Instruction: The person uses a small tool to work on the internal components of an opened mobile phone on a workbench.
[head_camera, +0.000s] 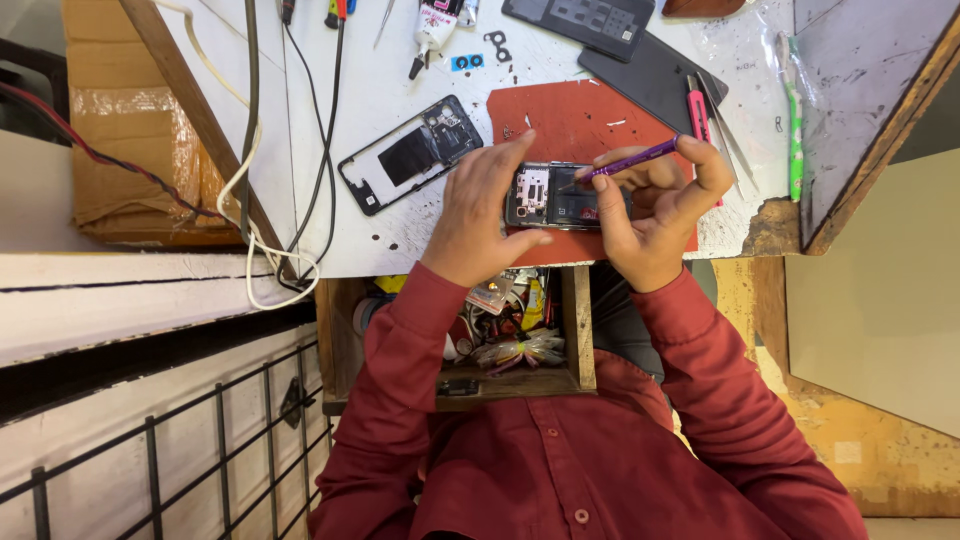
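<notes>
Purple screwdriver (632, 160) pinched in right hand (655, 215), tip down on opened phone (553, 195) — gripped by left hand (485, 205) on red mat (580, 125), mid-table — mid-disassembly, likely; steady pressure needed next.

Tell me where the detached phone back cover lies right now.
In the head view, the back cover lies on the white bench, beyond and left of the left hand, beside the red mat.

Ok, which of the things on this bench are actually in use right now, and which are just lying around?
In use:
left hand steadying the opened phone
right hand holding the purple tool
red mat underneath

Lying about:
back cover
glue tube
dark tablet
pink tool
cables
open drawer
</notes>
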